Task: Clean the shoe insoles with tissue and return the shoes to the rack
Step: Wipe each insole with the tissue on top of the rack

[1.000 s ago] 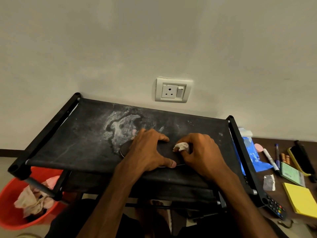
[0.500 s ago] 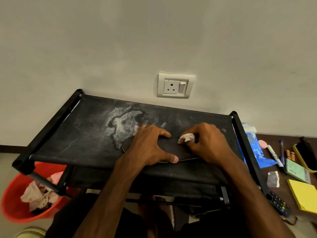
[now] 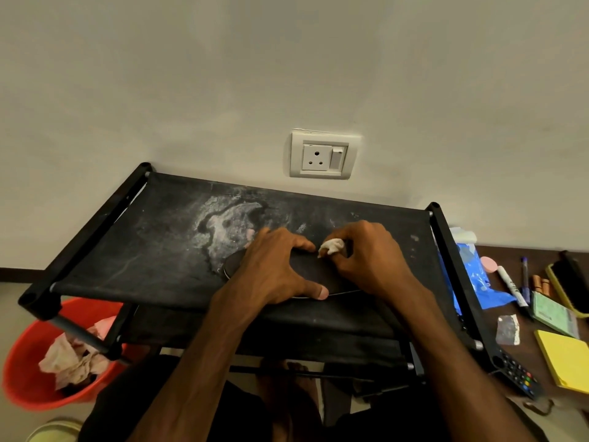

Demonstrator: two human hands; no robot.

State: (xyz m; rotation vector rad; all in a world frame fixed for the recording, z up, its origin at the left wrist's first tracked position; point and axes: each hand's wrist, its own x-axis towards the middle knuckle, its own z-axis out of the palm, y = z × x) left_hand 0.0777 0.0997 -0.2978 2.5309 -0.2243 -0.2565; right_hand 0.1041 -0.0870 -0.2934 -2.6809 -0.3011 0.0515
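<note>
Head view. Pale plaster wall with a white switched wall socket (image 3: pixel 322 154). Against the wall stands a black fabric-topped shoe rack (image 3: pixel 127 250), its cloth dusty, with a whitish stain near the middle. The dark oval shoe insole (image 3: pixel 304 266) lies flat on the rack top. Left hand (image 3: pixel 274 269) spans it, thumb at the near edge, fingers bent over the far edge, grip holding it down. Right hand (image 3: pixel 373 260), grip narrow, pinches a small white tissue wad (image 3: pixel 331 247) above the insole's right part. Red plastic bucket (image 3: pixel 22 378) lower left holds crumpled tissues. Brown desk (image 3: pixel 541 256) on the right carries a yellow sticky-note pad (image 3: pixel 567 358), cut off by the frame. Most of the insole is hidden under the hands.
</note>
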